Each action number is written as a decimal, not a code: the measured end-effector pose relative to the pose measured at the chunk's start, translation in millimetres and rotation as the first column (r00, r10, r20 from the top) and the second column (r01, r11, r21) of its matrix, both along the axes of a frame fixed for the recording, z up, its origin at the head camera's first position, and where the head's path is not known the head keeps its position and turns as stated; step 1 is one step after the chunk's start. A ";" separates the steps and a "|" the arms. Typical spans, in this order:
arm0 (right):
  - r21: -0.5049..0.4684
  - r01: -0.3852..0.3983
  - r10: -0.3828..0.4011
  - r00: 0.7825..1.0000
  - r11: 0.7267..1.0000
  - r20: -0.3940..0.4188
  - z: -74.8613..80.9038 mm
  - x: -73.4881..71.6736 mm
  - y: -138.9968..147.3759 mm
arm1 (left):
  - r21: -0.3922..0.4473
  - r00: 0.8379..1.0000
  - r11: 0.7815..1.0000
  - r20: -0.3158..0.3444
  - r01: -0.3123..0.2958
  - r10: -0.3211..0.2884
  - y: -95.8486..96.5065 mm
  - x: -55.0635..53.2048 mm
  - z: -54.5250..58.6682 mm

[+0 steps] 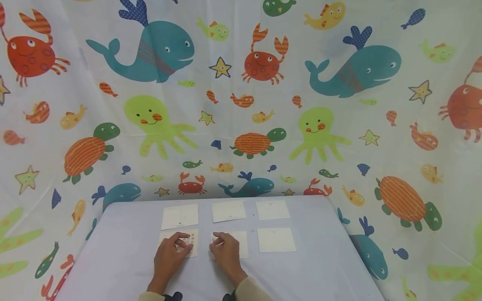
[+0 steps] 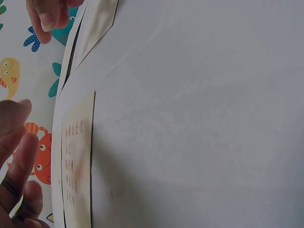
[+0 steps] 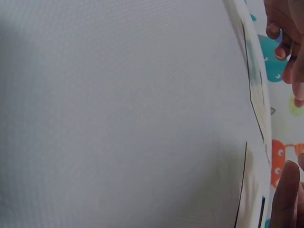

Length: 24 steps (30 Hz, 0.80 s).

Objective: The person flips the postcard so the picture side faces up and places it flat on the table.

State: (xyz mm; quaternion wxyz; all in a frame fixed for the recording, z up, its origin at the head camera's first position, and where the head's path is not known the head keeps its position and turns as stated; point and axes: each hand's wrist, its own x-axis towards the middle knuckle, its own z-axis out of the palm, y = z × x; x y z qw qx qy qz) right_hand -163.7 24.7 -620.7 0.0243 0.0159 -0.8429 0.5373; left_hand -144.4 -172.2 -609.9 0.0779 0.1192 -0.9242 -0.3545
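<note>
The left hand (image 1: 170,253) and right hand (image 1: 228,254) are bare. Nearer show a beige left sleeve (image 1: 150,297) and matching right sleeve (image 1: 253,290), plus a black, rounded left wrist piece (image 1: 175,297) and similar right wrist piece (image 1: 228,297).

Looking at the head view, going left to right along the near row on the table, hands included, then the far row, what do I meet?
Near: left hand, right hand, near-right card. Far: far-left card, far-middle card, far-right card.
</note>
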 end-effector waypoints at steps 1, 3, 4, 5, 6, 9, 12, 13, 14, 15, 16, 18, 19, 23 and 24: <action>0.002 0.008 -0.008 1.000 1.000 -0.005 -0.2 -0.1 1.1 | -0.001 1.000 1.000 -0.005 0.000 0.000 1.5 0.0 -0.2; 0.012 0.024 -0.024 1.000 1.000 -0.017 -0.6 0.0 3.4 | 0.001 1.000 1.000 -0.015 0.000 0.000 3.8 0.0 -0.9; 0.015 0.033 -0.033 0.999 0.999 -0.026 -0.7 -0.1 4.5 | 0.001 1.000 1.000 -0.021 0.001 -0.001 4.9 0.1 -1.3; 0.020 0.040 -0.039 0.998 0.999 -0.039 -0.8 -0.1 5.7 | 0.002 1.000 1.000 -0.027 0.000 0.000 6.0 0.2 -1.4; 0.025 0.047 -0.046 0.998 0.999 -0.043 -0.4 -0.1 6.9 | 0.003 0.999 1.000 -0.032 0.002 -0.002 7.1 0.4 -1.3; 0.032 0.055 -0.053 0.997 0.998 -0.062 0.0 -0.1 10.9 | 0.008 0.999 1.000 -0.043 0.010 -0.009 9.6 0.5 -1.2; 0.034 0.063 -0.061 0.997 0.997 -0.050 1.7 0.4 14.9 | 0.013 0.999 1.000 -0.038 0.018 -0.017 12.0 0.5 -0.2; 0.033 0.066 -0.065 0.997 0.997 -0.043 2.4 0.5 16.1 | 0.014 0.999 1.000 -0.036 0.020 -0.019 12.7 0.3 -0.1; 0.033 0.070 -0.069 0.997 0.997 -0.038 2.8 0.6 17.4 | 0.015 0.999 1.000 -0.033 0.021 -0.021 13.4 0.1 0.0; 0.035 0.074 -0.073 0.997 0.997 -0.028 3.1 0.6 18.6 | 0.016 0.999 1.000 -0.032 0.020 -0.020 14.3 0.0 0.4; 0.040 0.079 -0.078 0.997 0.996 -0.016 3.4 0.6 19.8 | 0.016 0.999 1.000 -0.031 0.021 -0.020 15.1 -0.3 0.3; 0.048 0.090 -0.090 0.996 0.995 -0.008 3.4 0.5 22.4 | 0.013 0.999 1.000 -0.031 0.022 -0.021 16.8 -1.1 -0.2; 0.050 0.094 -0.094 0.996 0.994 -0.011 3.3 0.6 23.9 | 0.012 0.999 1.000 -0.032 0.022 -0.021 17.7 -1.4 -0.4; 0.062 0.125 -0.123 0.992 0.990 -0.036 1.3 0.7 30.9 | 0.006 0.999 1.000 -0.037 0.026 -0.026 21.0 -2.6 -1.6; 0.063 0.133 -0.130 0.990 0.989 -0.048 0.6 0.7 32.9 | 0.007 0.999 1.000 -0.038 0.026 -0.026 21.6 -2.7 -1.7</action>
